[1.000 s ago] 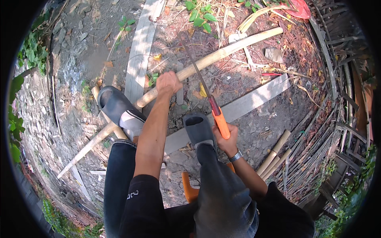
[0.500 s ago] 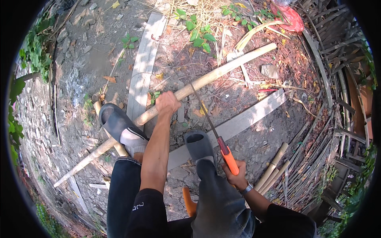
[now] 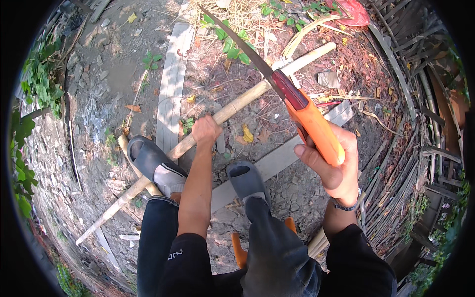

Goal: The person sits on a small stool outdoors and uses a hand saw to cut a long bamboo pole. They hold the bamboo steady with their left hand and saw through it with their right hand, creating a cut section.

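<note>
My left hand (image 3: 206, 130) is wrapped round a long pale wooden pole (image 3: 242, 103), which slants from lower left to upper right over the ground. My left foot, in a dark clog (image 3: 148, 156), presses on the pole near a shorter stick (image 3: 129, 153) that crosses beneath it. My right hand (image 3: 342, 166) grips a pruning saw (image 3: 319, 129) by its orange handle. The saw is raised well above the pole, its tapering dark blade pointing to the upper left. It hides part of the pole's far half.
Flat grey boards (image 3: 174, 74) lie on the dirt, one under my right clog (image 3: 246, 179). Orange curved pieces (image 3: 239, 250) and cut poles (image 3: 316, 243) are near my legs. Thin sticks (image 3: 391, 190) are heaped at right, with a red plastic bag (image 3: 354, 14) at the far right.
My right hand has lifted the saw off the pole, raising it up and forward from beside my right leg. My left hand still holds the pole in about the same place.
</note>
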`<state>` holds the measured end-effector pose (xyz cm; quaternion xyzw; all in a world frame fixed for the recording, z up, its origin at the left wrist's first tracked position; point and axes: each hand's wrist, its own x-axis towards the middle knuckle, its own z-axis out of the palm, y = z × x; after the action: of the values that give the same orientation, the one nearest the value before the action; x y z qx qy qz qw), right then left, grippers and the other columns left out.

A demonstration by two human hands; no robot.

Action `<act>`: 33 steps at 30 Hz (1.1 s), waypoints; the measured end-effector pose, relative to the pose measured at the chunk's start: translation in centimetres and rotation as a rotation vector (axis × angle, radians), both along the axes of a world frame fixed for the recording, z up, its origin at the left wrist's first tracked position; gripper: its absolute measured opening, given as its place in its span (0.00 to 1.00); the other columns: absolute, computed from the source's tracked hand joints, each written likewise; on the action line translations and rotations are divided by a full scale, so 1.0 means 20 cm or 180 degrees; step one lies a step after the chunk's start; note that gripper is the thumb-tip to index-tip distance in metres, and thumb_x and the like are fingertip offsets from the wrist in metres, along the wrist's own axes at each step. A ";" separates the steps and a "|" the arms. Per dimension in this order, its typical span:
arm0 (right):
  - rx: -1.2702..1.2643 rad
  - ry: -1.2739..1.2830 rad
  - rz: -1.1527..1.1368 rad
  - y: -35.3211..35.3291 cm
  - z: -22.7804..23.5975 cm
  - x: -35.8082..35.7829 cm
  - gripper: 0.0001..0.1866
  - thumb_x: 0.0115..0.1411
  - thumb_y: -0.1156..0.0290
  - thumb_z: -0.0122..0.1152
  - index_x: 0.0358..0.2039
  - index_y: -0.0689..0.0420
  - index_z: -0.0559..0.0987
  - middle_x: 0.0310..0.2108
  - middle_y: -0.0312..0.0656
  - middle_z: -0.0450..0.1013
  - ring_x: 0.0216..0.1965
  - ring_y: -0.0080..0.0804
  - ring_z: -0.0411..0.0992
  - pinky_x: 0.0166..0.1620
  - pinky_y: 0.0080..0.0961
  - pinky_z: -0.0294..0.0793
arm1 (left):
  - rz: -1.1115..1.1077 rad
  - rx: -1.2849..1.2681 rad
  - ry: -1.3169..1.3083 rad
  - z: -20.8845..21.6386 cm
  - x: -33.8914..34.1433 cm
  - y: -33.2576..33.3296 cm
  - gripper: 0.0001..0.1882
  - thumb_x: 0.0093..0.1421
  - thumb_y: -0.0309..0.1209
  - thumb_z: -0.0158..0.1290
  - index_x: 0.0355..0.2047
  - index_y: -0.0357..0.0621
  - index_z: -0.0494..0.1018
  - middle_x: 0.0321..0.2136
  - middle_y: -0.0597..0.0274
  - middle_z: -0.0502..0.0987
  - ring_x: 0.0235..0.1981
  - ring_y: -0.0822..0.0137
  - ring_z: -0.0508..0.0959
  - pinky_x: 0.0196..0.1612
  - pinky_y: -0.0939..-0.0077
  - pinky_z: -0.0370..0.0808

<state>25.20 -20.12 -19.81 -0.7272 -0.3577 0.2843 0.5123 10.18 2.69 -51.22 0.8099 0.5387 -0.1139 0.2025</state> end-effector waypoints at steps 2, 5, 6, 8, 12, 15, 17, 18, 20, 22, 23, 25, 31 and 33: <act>0.0165 0.0092 -0.0097 -0.08 0.00 -0.04 0.08 0.54 0.79 0.71 0.34 0.63 0.82 0.23 0.31 0.72 0.26 0.16 0.67 0.31 0.20 0.67 | -0.0074 -0.0031 0.0082 -0.02 -0.04 0.00 0.18 0.51 0.33 0.57 0.41 0.40 0.83 0.40 0.39 0.85 0.46 0.45 0.85 0.51 0.53 0.81; 0.0550 0.0235 -0.0298 -0.24 -0.20 -0.06 0.07 0.54 0.80 0.70 0.28 0.62 0.78 0.22 0.30 0.70 0.25 0.16 0.65 0.30 0.18 0.66 | -0.0154 -0.0110 0.0021 0.01 0.03 0.01 0.20 0.49 0.33 0.57 0.42 0.42 0.84 0.41 0.41 0.85 0.48 0.45 0.85 0.52 0.53 0.80; 0.0586 0.0383 -0.0535 -0.31 -0.26 -0.08 0.06 0.54 0.80 0.70 0.30 0.63 0.79 0.22 0.30 0.70 0.25 0.16 0.65 0.30 0.18 0.66 | -0.0241 -0.0210 0.0036 0.03 0.09 0.00 0.21 0.48 0.33 0.57 0.43 0.42 0.84 0.41 0.41 0.85 0.48 0.45 0.85 0.53 0.53 0.80; 0.0259 0.0533 -0.0619 -0.36 -0.40 -0.17 0.07 0.55 0.80 0.70 0.33 0.64 0.80 0.23 0.29 0.70 0.25 0.15 0.65 0.30 0.18 0.66 | -0.0269 -0.0415 0.0305 0.01 0.03 0.07 0.22 0.46 0.32 0.58 0.44 0.42 0.84 0.42 0.42 0.85 0.48 0.44 0.84 0.53 0.54 0.80; -0.0105 0.0587 -0.0728 -0.47 -0.63 -0.27 0.08 0.56 0.78 0.71 0.36 0.65 0.82 0.24 0.29 0.73 0.26 0.14 0.68 0.31 0.18 0.69 | -0.0370 -0.0540 0.0051 0.04 0.02 0.19 0.27 0.42 0.36 0.64 0.46 0.42 0.81 0.40 0.44 0.85 0.46 0.44 0.85 0.52 0.54 0.81; -0.0334 0.0475 -0.0600 -0.51 -0.72 -0.26 0.06 0.57 0.77 0.71 0.35 0.64 0.84 0.22 0.33 0.75 0.24 0.16 0.71 0.30 0.20 0.72 | -0.0792 -0.0012 -0.0334 0.06 -0.03 0.23 0.32 0.43 0.46 0.69 0.48 0.47 0.76 0.38 0.48 0.85 0.42 0.46 0.85 0.49 0.54 0.81; -0.0316 0.0478 -0.0524 -0.50 -0.75 -0.27 0.06 0.57 0.76 0.71 0.34 0.64 0.84 0.20 0.34 0.74 0.22 0.16 0.70 0.29 0.20 0.72 | -0.0986 0.0361 -0.0299 0.01 -0.05 0.22 0.30 0.46 0.47 0.69 0.47 0.47 0.76 0.37 0.50 0.85 0.42 0.47 0.86 0.48 0.55 0.82; -0.0315 0.0472 -0.0490 -0.49 -0.77 -0.28 0.05 0.57 0.76 0.71 0.33 0.64 0.84 0.20 0.34 0.74 0.22 0.17 0.70 0.29 0.21 0.71 | -0.1087 0.0539 -0.0290 0.00 -0.06 0.22 0.29 0.48 0.48 0.69 0.47 0.48 0.76 0.37 0.50 0.85 0.41 0.48 0.86 0.47 0.56 0.82; -0.0395 0.0321 -0.0368 -0.45 -0.78 -0.28 0.06 0.58 0.75 0.71 0.33 0.64 0.84 0.19 0.34 0.74 0.21 0.16 0.69 0.28 0.21 0.71 | -0.0926 0.0469 -0.0135 -0.03 -0.05 0.22 0.28 0.50 0.49 0.68 0.45 0.47 0.77 0.37 0.48 0.85 0.41 0.47 0.86 0.46 0.53 0.82; -0.0417 0.0326 -0.0313 -0.41 -0.81 -0.29 0.06 0.59 0.74 0.70 0.33 0.64 0.84 0.18 0.33 0.73 0.20 0.16 0.68 0.27 0.20 0.70 | -0.0695 0.0421 -0.0074 -0.05 -0.04 0.19 0.26 0.51 0.49 0.67 0.44 0.46 0.77 0.36 0.47 0.85 0.40 0.45 0.86 0.45 0.52 0.82; -0.0390 0.0395 -0.0326 -0.39 -0.83 -0.30 0.06 0.60 0.74 0.70 0.33 0.63 0.84 0.18 0.33 0.73 0.20 0.15 0.68 0.27 0.20 0.69 | -0.0549 0.0420 -0.0100 -0.06 -0.02 0.17 0.25 0.51 0.49 0.67 0.43 0.46 0.78 0.36 0.47 0.86 0.40 0.45 0.86 0.44 0.52 0.82; -0.0387 0.0483 -0.0344 -0.34 -0.84 -0.32 0.06 0.61 0.73 0.69 0.33 0.63 0.84 0.18 0.33 0.73 0.20 0.15 0.67 0.27 0.20 0.69 | -0.0369 0.0432 -0.0146 -0.07 0.02 0.14 0.24 0.52 0.48 0.67 0.42 0.45 0.79 0.35 0.46 0.86 0.39 0.44 0.86 0.43 0.52 0.83; -0.0401 0.0649 -0.0369 -0.28 -0.84 -0.37 0.06 0.62 0.73 0.68 0.34 0.63 0.84 0.18 0.31 0.71 0.22 0.13 0.66 0.27 0.20 0.67 | -0.0332 0.0456 0.0143 -0.08 0.01 0.19 0.21 0.55 0.48 0.65 0.41 0.46 0.82 0.37 0.47 0.86 0.40 0.47 0.87 0.45 0.56 0.84; -0.0369 0.0631 -0.0416 -0.30 -0.86 -0.37 0.06 0.62 0.73 0.68 0.35 0.63 0.84 0.19 0.29 0.70 0.22 0.12 0.65 0.27 0.19 0.66 | -0.0332 0.0441 0.0240 -0.11 0.02 0.19 0.21 0.55 0.48 0.64 0.42 0.47 0.82 0.38 0.48 0.86 0.41 0.49 0.87 0.45 0.57 0.84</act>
<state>17.82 -26.06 -36.99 -0.7456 -0.2402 0.3410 0.5197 10.53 6.55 -53.51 0.8440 0.5096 -0.1172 0.1194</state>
